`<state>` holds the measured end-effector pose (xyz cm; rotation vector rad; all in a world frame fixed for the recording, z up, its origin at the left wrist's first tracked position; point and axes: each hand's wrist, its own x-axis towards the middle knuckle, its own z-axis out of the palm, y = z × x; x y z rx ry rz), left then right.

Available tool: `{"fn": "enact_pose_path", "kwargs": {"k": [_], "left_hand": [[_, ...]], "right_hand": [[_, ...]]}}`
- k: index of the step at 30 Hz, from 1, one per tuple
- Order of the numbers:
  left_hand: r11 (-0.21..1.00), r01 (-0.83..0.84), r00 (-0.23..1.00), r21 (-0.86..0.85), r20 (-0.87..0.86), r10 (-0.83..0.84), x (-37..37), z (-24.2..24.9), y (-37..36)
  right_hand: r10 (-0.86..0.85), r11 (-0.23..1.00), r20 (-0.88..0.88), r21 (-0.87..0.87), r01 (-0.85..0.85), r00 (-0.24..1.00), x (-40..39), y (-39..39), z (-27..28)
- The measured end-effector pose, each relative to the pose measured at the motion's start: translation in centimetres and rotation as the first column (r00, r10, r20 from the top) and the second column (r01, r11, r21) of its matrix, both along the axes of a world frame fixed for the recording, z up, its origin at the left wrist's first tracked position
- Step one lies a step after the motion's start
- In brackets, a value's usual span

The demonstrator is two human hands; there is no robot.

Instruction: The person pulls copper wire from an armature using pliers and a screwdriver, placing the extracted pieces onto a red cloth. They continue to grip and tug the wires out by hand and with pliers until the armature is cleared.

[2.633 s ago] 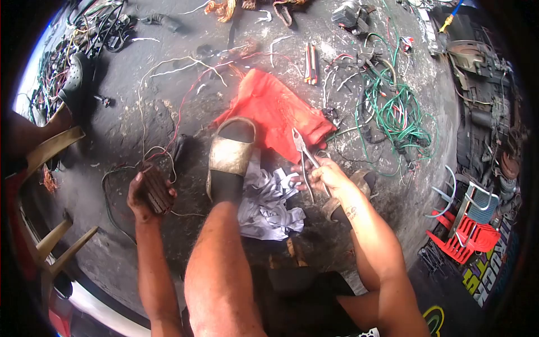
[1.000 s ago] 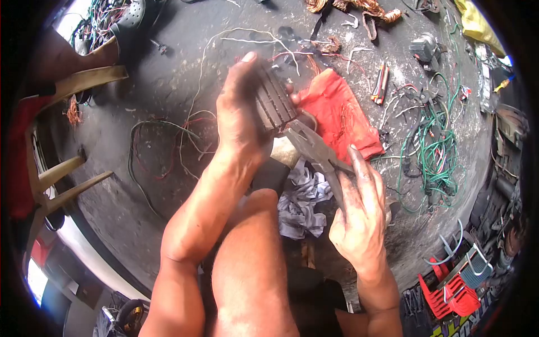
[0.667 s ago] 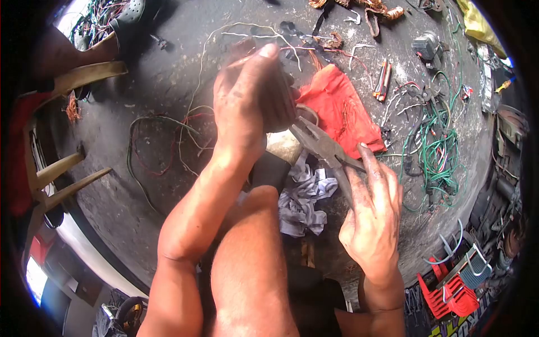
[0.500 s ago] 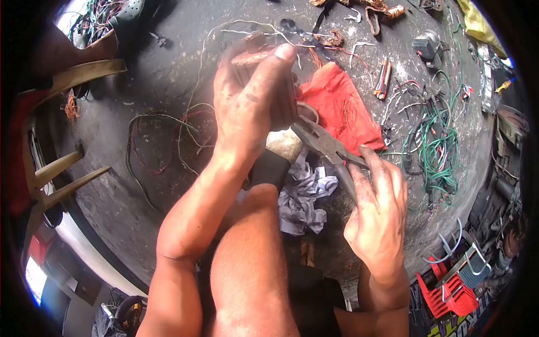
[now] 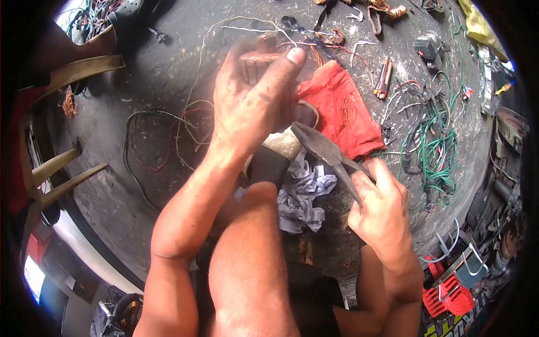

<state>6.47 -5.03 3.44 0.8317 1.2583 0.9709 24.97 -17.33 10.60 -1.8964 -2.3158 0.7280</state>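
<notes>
My left hand [image 5: 250, 98] is raised at the upper middle, its fingers curled round a blurred copper-coloured bundle [image 5: 261, 57] that shows between thumb and fingers. Dark pliers [image 5: 328, 150] are in my right hand [image 5: 382, 208], held by the handles, with the jaws pointing up and left, a little below my left hand. Nothing can be made out between the jaws. Behind the pliers a red cloth [image 5: 342, 106] lies on the floor with thin copper strands on it. A crumpled grey-white cloth [image 5: 306, 194] lies below them, beside my shoe.
Tangled green wires [image 5: 438, 151] lie on the right, near a small bundle of coloured sticks [image 5: 383, 78]. Loose thin wires [image 5: 132, 146] loop over the floor at left. Wooden chair legs [image 5: 73, 182] stand at far left. A red plastic rack [image 5: 449, 297] is at lower right.
My right hand has turned and shifted slightly down, tilting the pliers and moving their handles. My left hand has moved a little, and its thumb sits slightly further right.
</notes>
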Motion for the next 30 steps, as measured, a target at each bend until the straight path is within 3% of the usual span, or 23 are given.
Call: {"fn": "enact_pose_path", "kwargs": {"k": [4,6,11,14,18,19,20,22,23,24,25,26,27,28,30], "left_hand": [[0.992,0.118,0.993,-0.049,0.022,-0.117,-1.9,-0.8,0.5],[0.970,0.144,0.987,-0.194,0.097,-0.127,-2.3,-0.3,0.3],[0.941,0.325,0.946,-0.095,0.048,-0.322,-3.6,-0.6,0.3],[0.722,0.662,0.674,-0.200,-0.263,-0.690,-5.0,-0.6,0.9],[0.605,0.785,0.510,-0.131,-0.419,-0.752,-5.5,-1.1,0.4],[0.618,0.769,0.557,-0.162,-0.305,-0.772,-5.5,-1.0,0.2],[0.615,0.771,0.555,-0.163,-0.301,-0.775,-5.6,-0.5,0.5],[0.449,0.832,0.391,-0.326,-0.230,-0.891,-6.3,0.8,1.3],[0.517,0.803,0.502,-0.297,-0.131,-0.855,-7.7,-0.2,1.0],[0.559,0.708,0.540,-0.431,-0.180,-0.822,-9.0,0.6,1.8],[0.611,0.642,0.529,-0.463,-0.309,-0.790,-11.7,-0.7,2.3],[0.740,0.520,0.674,-0.426,-0.328,-0.662,-13.2,-0.7,2.0],[0.753,0.534,0.574,-0.384,-0.489,-0.656,-15.1,-1.1,2.1],[0.747,0.551,0.573,-0.373,-0.481,-0.663,-16.4,-1.5,1.8],[0.881,0.314,0.781,-0.354,-0.431,-0.452,-17.8,-1.8,0.8]], "right_hand": [[-0.069,0.996,-0.050,-0.059,0.066,0.996,1.9,0.5,1.1],[-0.040,0.998,-0.036,-0.045,0.038,0.999,2.6,1.0,1.9],[-0.013,0.995,0.017,-0.102,0.014,1.000,4.1,1.1,2.6],[0.006,0.983,0.045,-0.182,0.002,0.999,4.9,0.8,2.9],[0.056,0.977,-0.035,-0.204,-0.062,0.998,5.5,-0.7,1.7],[0.063,0.971,-0.022,-0.232,-0.066,0.998,5.6,-0.8,1.9],[0.059,0.970,-0.020,-0.236,-0.062,0.998,5.8,-0.9,2.1],[0.108,0.959,-0.037,-0.258,-0.114,0.994,6.3,-1.1,2.7],[0.063,0.966,0.007,-0.250,-0.060,0.998,7.3,-1.6,2.9],[0.022,0.971,0.051,-0.237,-0.010,0.998,9.1,-2.0,3.2],[-0.146,0.951,0.017,-0.273,0.145,0.989,10.8,-2.4,3.5],[-0.225,0.913,0.092,-0.328,0.243,0.970,12.8,-3.1,3.8],[-0.250,0.921,0.105,-0.280,0.270,0.962,14.0,-4.2,3.1],[-0.277,0.927,0.121,-0.227,0.298,0.953,14.8,-5.5,1.8],[-0.379,0.872,0.022,-0.326,0.365,0.925,14.7,-7.1,-1.4]]}}
